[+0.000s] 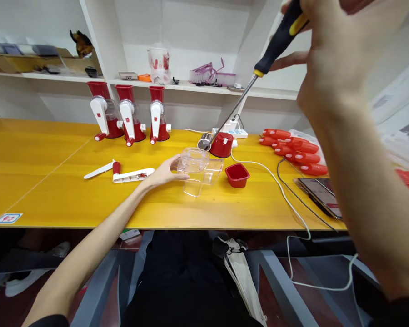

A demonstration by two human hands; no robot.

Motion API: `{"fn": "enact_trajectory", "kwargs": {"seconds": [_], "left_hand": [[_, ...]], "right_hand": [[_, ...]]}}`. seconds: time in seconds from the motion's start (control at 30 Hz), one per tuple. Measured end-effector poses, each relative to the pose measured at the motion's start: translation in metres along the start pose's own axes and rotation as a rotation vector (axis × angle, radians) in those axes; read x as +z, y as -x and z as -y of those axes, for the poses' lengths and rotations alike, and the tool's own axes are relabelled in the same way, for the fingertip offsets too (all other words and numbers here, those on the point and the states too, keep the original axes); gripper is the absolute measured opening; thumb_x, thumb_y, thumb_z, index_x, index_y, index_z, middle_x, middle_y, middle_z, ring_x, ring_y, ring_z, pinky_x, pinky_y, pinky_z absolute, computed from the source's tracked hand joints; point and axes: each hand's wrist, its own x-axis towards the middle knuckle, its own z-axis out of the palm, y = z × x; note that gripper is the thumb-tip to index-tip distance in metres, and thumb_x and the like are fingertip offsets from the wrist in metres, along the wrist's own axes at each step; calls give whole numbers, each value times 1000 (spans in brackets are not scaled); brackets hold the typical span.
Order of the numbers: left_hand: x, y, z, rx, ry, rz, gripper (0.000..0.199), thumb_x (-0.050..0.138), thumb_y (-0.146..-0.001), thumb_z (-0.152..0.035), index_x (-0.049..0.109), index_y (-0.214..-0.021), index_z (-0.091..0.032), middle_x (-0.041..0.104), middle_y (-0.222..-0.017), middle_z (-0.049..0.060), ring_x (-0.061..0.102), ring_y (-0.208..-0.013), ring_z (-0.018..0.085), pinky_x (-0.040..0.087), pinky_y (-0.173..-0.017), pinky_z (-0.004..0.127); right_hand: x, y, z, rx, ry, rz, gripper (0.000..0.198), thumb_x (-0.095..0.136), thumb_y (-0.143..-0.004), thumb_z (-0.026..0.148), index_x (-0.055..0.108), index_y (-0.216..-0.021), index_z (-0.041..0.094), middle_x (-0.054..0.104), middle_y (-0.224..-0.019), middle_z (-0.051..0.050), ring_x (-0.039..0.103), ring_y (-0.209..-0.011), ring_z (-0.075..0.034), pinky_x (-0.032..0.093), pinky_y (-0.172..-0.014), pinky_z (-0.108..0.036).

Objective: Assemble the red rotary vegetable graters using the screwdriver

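Sitting in left hand (166, 173) — clear housing (195, 162).

The left hand (167, 172) holds a clear, branching plastic housing (195, 165) near a square red plastic cup (237, 179) on the yellow wooden tabletop (157, 213); the right hand (337, 63) holds a black-and-yellow-handled screwdriver (280, 42) that perhaps touches a perforated metal drum (204, 140).

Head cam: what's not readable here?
All in the head view:
Right-hand grip on the screwdriver with black-and-yellow handle: upper part cut off by the top edge.
Screwdriver tip: small, overlaps the perforated silver metal drum; contact unclear.
Flat, dark rectangular phone: right side hidden by the bare right forearm; screen text too small.
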Motion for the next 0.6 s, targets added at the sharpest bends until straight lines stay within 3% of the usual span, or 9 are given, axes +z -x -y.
{"fn": "enact_trajectory", "kwargs": {"seconds": [0.07, 0.1, 0.23, 0.33, 0.4, 0.43, 0.5, 0.6], "left_hand": [[-1, -1, -1, 10, -68, -66, 81, 85, -67, -43, 55, -137, -14, 60, -144, 16, 60, -131, 33, 41, -117, 49], [-1, -1, -1, 12, -107, -100, 80, 84, -68, -45, 55, -136, -14, 62, -141, 15, 61, -129, 32, 41, -116, 49], [5, 6, -3, 7, -313, -245, 80, 79, -74, -55, 50, -137, -16, 61, -139, 15, 59, -128, 31, 42, -114, 49], [21, 23, -11, 144, -510, -475, 87, 80, -71, -59, 44, -140, -19, 48, -148, 17, 47, -139, 33, 41, -115, 51], [41, 38, -19, 284, -568, -648, 66, 74, -80, -55, 49, -131, -21, 52, -141, 15, 49, -135, 31, 45, -109, 49], [54, 44, -23, 311, -540, -675, 49, 66, -88, -51, 51, -125, -22, 57, -130, 13, 57, -124, 26, 50, -103, 46], [81, 50, -28, 249, -391, -526, 32, 55, -96, -48, 51, -116, -23, 64, -107, 7, 66, -88, 17, 56, -85, 37], [117, 43, -25, -97, -91, -221, 38, 44, -100, -56, 46, -118, -23, 64, -94, 3, 63, -63, 12, 53, -58, 26]], "right_hand": [[-16, 2, -14, -277, 53, 59, 26, 71, -84, 38, 67, -106, 26, 62, -121, 8, 71, -91, -7, 64, -85, -23], [-25, 5, -22, -335, 45, 43, 22, 67, -86, 37, 66, -105, 24, 62, -119, 6, 70, -90, -6, 65, -86, -24], [-58, 32, -54, -171, -99, -135, 32, 64, -87, 36, 57, -113, 20, 63, -93, 1, 73, -93, -12, 66, -65, -25], [-78, 59, -70, -59, -156, -292, 33, 64, -85, 37, 56, -113, 20, 64, -84, 1, 73, -86, -12, 63, -57, -20], [-86, 72, -80, -16, -162, -358, 34, 64, -85, 39, 57, -113, 21, 65, -86, 0, 72, -83, -12, 61, -52, -19], [-89, 76, -85, 4, -166, -379, 35, 64, -85, 40, 57, -114, 22, 65, -86, 0, 72, -83, -12, 59, -49, -18], [-92, 81, -95, 39, -181, -410, 39, 66, -83, 43, 58, -115, 21, 65, -88, -1, 72, -83, -13, 56, -44, -16], [-96, 84, -109, 72, -188, -439, 38, 67, -81, 41, 60, -113, 20, 65, -91, -1, 70, -78, -12, 57, -44, -17]]}}
